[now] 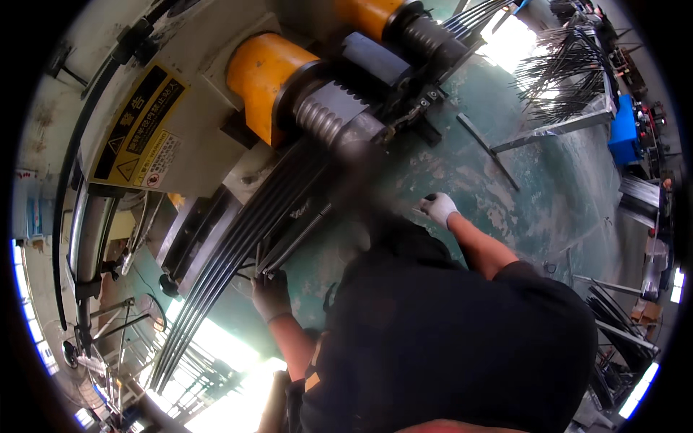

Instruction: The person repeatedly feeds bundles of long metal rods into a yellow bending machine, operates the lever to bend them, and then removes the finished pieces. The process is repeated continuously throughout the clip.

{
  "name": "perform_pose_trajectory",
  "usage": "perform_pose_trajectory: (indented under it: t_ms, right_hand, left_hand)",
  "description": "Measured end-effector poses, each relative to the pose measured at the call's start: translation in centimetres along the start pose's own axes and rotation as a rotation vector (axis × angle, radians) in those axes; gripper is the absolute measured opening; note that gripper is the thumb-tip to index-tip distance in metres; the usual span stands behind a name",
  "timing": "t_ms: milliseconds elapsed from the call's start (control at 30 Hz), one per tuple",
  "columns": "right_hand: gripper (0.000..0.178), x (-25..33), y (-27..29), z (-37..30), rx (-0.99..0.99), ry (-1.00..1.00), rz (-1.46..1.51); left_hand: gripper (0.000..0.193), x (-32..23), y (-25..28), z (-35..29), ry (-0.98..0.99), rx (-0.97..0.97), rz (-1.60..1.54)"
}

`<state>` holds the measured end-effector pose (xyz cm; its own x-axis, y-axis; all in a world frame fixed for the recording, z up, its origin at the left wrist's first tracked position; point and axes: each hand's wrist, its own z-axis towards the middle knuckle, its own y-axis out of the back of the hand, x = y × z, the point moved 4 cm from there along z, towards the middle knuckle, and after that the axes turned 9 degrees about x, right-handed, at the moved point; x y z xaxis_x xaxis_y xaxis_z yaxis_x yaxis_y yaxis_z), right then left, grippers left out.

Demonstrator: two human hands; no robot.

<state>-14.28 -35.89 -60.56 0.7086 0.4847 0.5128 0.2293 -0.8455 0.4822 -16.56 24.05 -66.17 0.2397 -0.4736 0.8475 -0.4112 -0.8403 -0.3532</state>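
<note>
My left hand (272, 296), in a greyish glove, is below the bundle of long dark metal rods (234, 249). Its fingers are closed at the near end of a separate thin metal rod (299, 242), which slants up and to the right; the fingertips are partly hidden. My right hand (438, 208), in a white glove with a dark patch near the fingers, is held out over the floor to the right, away from the machine. Those fingers are curled, and whatever they may hold is too small to tell. The long rods run under a ridged steel roller (332, 119).
Orange machine housings (271, 76) stand ahead, beside a yellow-and-black warning label (141, 123). A rack with many thin rods (563, 76) is at the far right, near a blue box (624, 133). A loose bar (491, 151) lies on the worn green floor (534, 209).
</note>
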Motion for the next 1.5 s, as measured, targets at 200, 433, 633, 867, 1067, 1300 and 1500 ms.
perform_pose_trajectory:
  t_ms: [200, 433, 633, 867, 1067, 1300, 1500]
  right_hand:
    - [0.028, 6.7, 3.6, -2.4, -0.241, 0.349, 0.397]
    - [0.039, 22.8, 8.8, -7.0, -0.189, 0.765, 1.000]
    - [0.049, 26.7, 9.7, -3.9, -0.125, 0.791, 1.131]
    - [0.037, 27.8, 11.9, -3.0, -0.193, 0.842, 1.129]
    - [0.038, 28.2, 12.2, -2.3, 0.040, 0.681, 1.320]
    - [0.040, 28.9, 13.5, -1.9, 0.005, 0.722, 1.215]
    - [0.034, 29.3, 14.5, 0.9, -0.113, 0.903, 1.032]
  left_hand:
    - [0.033, 14.6, -1.9, -2.7, -0.035, 0.274, -1.357]
    - [0.059, 15.9, -8.6, -8.7, 0.956, -0.434, -3.104]
    - [0.064, 26.9, -10.1, -10.2, 1.594, -1.903, -3.862]
    - [0.061, 30.3, -11.6, -11.3, 1.675, -1.123, -3.285]
    - [0.050, 44.2, -13.3, -15.0, 2.074, -0.622, -2.664]
    - [0.043, 53.9, -17.3, -14.0, 2.134, -0.944, -2.599]
    - [0.038, 62.3, -15.4, -10.0, 1.793, -1.204, -2.589]
